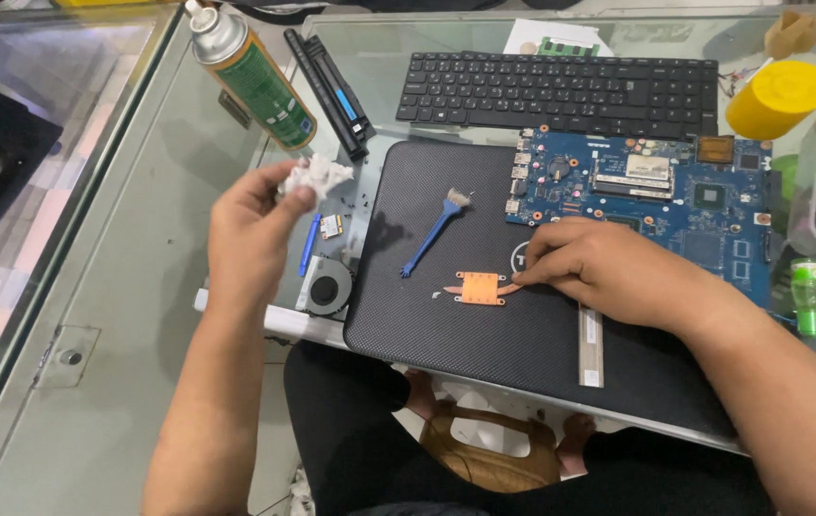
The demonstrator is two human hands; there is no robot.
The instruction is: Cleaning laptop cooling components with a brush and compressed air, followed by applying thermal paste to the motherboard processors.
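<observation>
My left hand [253, 229] is raised over the glass table and pinches a crumpled white tissue [317, 176] between thumb and fingers. My right hand [588, 264] rests on a black textured laptop lid [446, 330], and its fingertips press on the pipe end of a copper heatsink [481, 287]. A blue brush [432, 234] lies on the lid just left of the heatsink. A blue motherboard [656, 196] lies at the lid's far right, just beyond my right hand.
A green spray can [257, 81], a black battery [327, 86] and a black keyboard [561, 91] lie at the back. A cooling fan [327, 287], a small card [332, 226] and a blue pry tool [309, 244] sit left of the lid. A yellow cap [777, 98] and green bottle [810, 296] stand right.
</observation>
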